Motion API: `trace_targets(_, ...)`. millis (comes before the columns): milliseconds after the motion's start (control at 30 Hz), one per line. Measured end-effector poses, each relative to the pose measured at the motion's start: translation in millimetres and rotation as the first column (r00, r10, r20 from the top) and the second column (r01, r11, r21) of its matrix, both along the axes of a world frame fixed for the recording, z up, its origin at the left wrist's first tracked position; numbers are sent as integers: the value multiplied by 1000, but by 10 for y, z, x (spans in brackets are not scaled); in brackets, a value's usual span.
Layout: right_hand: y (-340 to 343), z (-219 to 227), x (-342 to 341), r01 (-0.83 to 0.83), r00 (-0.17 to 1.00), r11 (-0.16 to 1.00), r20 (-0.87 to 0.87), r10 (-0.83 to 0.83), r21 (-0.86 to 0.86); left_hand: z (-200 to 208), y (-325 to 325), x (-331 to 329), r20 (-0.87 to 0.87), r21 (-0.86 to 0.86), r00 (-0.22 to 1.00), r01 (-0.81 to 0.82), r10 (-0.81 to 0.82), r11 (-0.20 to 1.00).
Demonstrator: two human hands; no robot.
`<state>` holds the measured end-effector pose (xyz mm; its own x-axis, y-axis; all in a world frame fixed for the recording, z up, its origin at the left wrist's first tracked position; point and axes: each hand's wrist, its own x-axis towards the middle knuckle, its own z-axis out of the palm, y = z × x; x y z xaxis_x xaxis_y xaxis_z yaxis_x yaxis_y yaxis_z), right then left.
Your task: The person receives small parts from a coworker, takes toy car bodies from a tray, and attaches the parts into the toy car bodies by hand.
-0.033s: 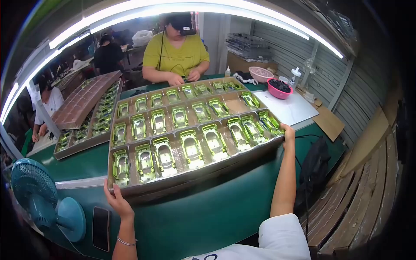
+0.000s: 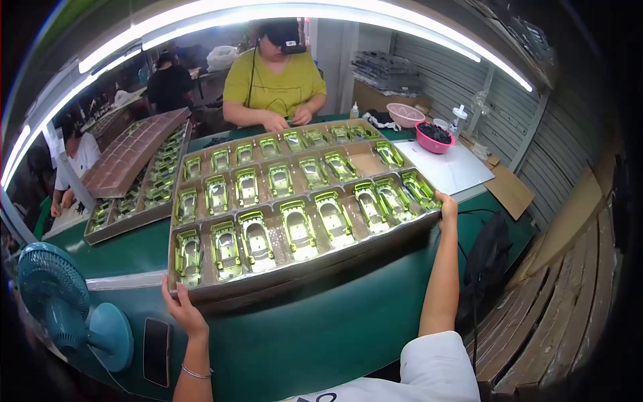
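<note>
Both my hands hold a large brown cardboard tray (image 2: 301, 273) that slopes above the green tabletop. Rows of compartments in it carry shiny lime-green toy car body shells (image 2: 298, 231); one compartment in the middle row, toward the right, has no shell. My left hand (image 2: 185, 313) grips the near left corner, thumb at the rim and fingers along the outer side. At the near right corner my right hand (image 2: 449, 208) is closed round the edge, some fingers hidden beneath it.
A teal fan (image 2: 53, 295) and a phone (image 2: 157, 352) are at left. Another shell-filled tray (image 2: 127, 231) lies behind, a brown insert (image 2: 137, 151) leaning on it. Opposite sits a person in yellow (image 2: 274, 87). A pink bowl (image 2: 434, 137) of black parts stands right, near stacked cardboard (image 2: 549, 321).
</note>
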<state>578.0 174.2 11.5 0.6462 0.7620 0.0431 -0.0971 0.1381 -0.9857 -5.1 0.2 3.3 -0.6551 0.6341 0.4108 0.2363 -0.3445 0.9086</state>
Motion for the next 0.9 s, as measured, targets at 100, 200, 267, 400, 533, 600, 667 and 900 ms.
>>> trace_targets(100, 5, 93, 296, 48, 997, 998, 66, -46, -31, -13, -78, 319, -2, -46, 1000, -26, 26, 999)
trace_targets(200, -19, 42, 231, -6, 999, 1000, -47, 7, 16, 20, -18, 209, -115, -9, 993, -4, 3, 1000)
trace_targets(267, -48, 35, 260, -34, 999, 999, -22, 35, 25, -63, 2, 156, -139, 16, 990, 5, -3, 1000)
trace_targets(400, -17, -22, 707, 433, 693, 870, 530, -488, 236, -69, 81, 240, -135, 2, 991, 6, -6, 1000)
trace_targets(533, -491, 1032, -787, 215, 732, 761, 416, -540, 612, -38, -45, 170, -159, -19, 986, -63, 59, 998)
trace_targets(600, -1005, 1492, -1688, -156, 845, 719, 468, -258, 677, -32, -37, 177, -179, -5, 983, -49, 48, 999)
trace_targets(667, -1521, 1823, -2598, -600, 708, 535, 706, 9, 595, -39, -15, 192, -167, -9, 986, -26, 24, 1000)
trace_targets(900, -2478, 2233, -3939, -942, 333, -61, 912, -239, 329, -68, 57, 238, -136, -1, 991, -17, 17, 1000)
